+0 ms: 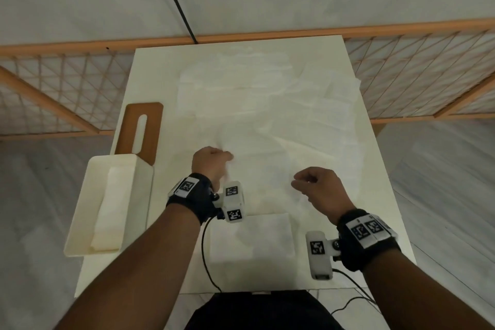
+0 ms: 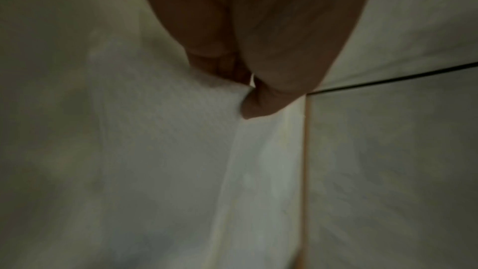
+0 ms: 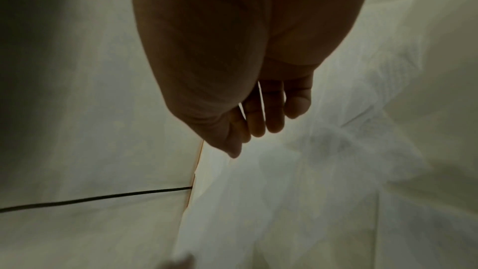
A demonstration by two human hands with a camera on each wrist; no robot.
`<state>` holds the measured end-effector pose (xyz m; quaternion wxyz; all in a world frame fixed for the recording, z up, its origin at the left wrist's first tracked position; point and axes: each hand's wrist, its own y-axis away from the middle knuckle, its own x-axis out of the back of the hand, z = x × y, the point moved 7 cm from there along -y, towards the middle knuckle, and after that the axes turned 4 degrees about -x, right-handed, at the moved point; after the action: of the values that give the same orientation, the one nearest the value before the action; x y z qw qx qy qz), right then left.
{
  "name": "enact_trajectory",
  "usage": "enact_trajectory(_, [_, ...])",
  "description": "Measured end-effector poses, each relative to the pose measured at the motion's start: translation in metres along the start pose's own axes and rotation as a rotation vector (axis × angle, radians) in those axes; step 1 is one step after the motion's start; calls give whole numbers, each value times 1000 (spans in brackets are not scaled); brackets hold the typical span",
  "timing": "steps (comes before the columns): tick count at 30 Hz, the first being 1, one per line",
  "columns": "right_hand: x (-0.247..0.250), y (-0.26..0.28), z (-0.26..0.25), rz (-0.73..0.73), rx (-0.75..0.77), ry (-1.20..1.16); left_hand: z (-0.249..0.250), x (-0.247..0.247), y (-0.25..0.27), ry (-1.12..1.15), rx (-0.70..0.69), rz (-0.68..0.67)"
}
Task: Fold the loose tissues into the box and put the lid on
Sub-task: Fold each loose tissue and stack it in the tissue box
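A tissue [image 1: 257, 142] on the desk [image 1: 150, 83] is pinched by the left hand [image 1: 211, 162]. The right hand [image 1: 318, 190] is curled, apparently holding nothing. Box [image 1: 80, 222] w/ folded tissues at desk's left edge, lid [image 1: 140, 128] beside it.

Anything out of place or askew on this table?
The box overhangs the table's left edge, sitting partly off it, so it looks precarious. The lid lies off the box, just beyond it. Loose tissues sprawl crumpled across the tabletop, which fits the task. Nothing looks torn or spilled.
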<state>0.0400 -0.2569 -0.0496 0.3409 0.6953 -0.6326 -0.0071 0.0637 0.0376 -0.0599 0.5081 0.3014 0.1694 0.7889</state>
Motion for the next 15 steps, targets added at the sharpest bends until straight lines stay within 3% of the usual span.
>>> enact_trajectory(3, [-16, -1, 0, -32, -20, 6, -34, 31, 1, -89, 78, -4])
enact_trajectory(6, [-31, 0, 0, -67, -46, 14, -48, 45, 6, -26, 116, -34])
enact_trajectory(11, [-52, -1, 7, -142, -143, -65, -12, 47, 27, 65, -33, -192])
enact_trajectory(15, [-75, 9, -13, -304, -251, -415, 39, 48, 67, 232, -201, -421])
